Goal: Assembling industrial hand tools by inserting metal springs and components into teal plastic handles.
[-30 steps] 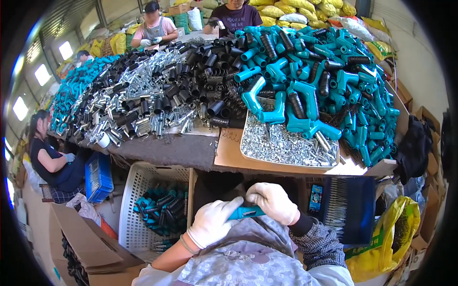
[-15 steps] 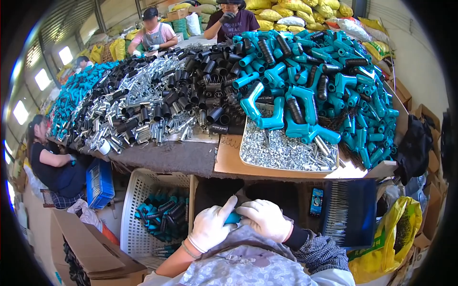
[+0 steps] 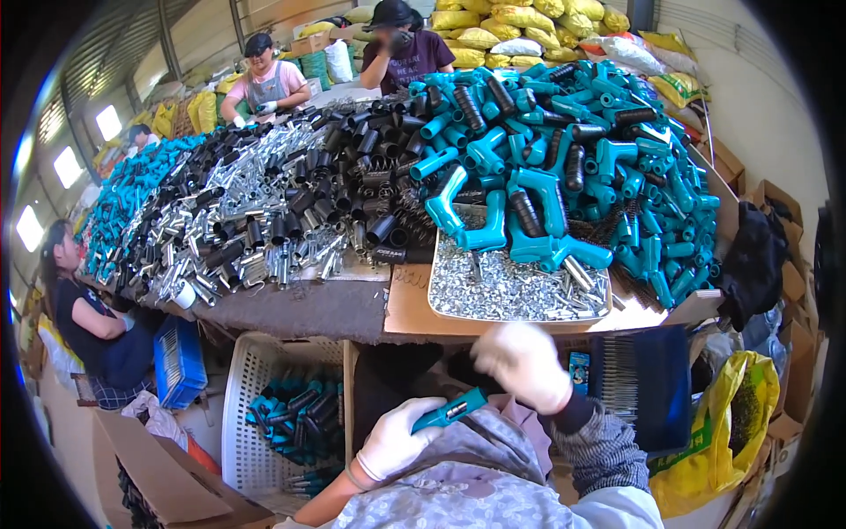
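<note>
Right hand (image 3: 523,363) now lifted off teal handle (image 3: 448,411) (screw tray (image 3: 515,291) above).

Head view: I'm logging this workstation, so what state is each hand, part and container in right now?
left hand: gloved, closed around the teal part
teal part: held tilted, metal end showing
right hand: gloved, blurred, raised above the part, not touching it
metal tray: filled with small silver pieces
white basket: partly filled with teal and black pieces
teal fittings: heaped loose on the table
yellow bag: open
</note>
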Action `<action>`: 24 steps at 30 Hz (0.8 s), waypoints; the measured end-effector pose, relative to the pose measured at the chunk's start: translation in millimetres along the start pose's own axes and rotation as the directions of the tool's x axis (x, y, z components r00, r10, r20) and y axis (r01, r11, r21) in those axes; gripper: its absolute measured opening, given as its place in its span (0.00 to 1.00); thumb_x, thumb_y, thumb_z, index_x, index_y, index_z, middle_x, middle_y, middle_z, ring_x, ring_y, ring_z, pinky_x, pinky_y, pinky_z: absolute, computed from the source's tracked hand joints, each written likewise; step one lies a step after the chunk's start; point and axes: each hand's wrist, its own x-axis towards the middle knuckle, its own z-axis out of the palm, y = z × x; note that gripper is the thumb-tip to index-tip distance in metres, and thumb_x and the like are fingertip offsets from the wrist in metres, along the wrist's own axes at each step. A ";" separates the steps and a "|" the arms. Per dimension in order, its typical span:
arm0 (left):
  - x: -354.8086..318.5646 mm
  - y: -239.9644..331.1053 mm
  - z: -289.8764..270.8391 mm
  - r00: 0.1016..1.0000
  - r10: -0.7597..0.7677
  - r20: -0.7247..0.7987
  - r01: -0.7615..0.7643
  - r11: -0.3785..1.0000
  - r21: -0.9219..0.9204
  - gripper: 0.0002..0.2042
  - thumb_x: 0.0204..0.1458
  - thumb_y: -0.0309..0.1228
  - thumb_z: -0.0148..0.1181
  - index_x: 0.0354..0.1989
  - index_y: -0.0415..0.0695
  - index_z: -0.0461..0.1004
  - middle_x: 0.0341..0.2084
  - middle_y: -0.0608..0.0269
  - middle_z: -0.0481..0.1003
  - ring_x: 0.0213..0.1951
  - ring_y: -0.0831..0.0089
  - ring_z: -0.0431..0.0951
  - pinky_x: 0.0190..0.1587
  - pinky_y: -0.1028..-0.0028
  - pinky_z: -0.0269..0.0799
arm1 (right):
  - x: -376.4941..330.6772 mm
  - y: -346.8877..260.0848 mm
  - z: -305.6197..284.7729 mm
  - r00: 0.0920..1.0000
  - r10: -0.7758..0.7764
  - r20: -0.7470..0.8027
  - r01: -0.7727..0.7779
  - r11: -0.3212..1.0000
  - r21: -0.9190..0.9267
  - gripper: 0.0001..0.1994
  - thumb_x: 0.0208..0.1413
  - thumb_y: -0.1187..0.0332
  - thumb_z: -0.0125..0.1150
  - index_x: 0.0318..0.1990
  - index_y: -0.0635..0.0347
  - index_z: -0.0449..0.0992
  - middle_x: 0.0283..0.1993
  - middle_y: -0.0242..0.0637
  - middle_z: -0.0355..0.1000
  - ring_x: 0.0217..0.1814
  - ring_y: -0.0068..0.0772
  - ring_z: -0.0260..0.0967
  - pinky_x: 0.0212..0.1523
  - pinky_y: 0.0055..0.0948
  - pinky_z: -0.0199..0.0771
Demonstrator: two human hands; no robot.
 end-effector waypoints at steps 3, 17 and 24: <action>0.5 2.2 3.2 0.998 0.066 0.016 -0.067 0.995 0.077 0.19 0.50 0.25 0.68 0.52 0.41 0.77 0.45 0.49 0.78 0.47 0.48 0.80 0.49 0.63 0.77 | 19.2 37.3 -8.9 0.902 0.188 -0.390 -0.346 0.854 -0.388 0.06 0.51 0.67 0.68 0.34 0.54 0.79 0.34 0.40 0.72 0.40 0.48 0.72 0.41 0.45 0.72; 1.0 -1.2 -7.9 0.991 -0.120 -0.056 0.109 0.979 -0.173 0.20 0.53 0.20 0.64 0.55 0.34 0.71 0.40 0.55 0.80 0.43 0.68 0.82 0.49 0.69 0.77 | 14.6 77.2 -2.6 0.920 0.267 -0.288 -0.367 0.844 -0.391 0.05 0.52 0.66 0.64 0.32 0.54 0.75 0.32 0.41 0.71 0.38 0.50 0.72 0.38 0.48 0.71; 6.4 6.6 -4.8 0.962 -0.262 -0.072 0.144 0.716 -0.683 0.28 0.57 0.46 0.65 0.56 0.33 0.69 0.37 0.56 0.78 0.32 0.74 0.79 0.34 0.74 0.79 | 21.0 78.7 -11.4 0.822 0.346 -0.453 -0.424 0.902 -0.080 0.03 0.57 0.70 0.62 0.36 0.58 0.77 0.34 0.44 0.78 0.38 0.51 0.77 0.39 0.41 0.75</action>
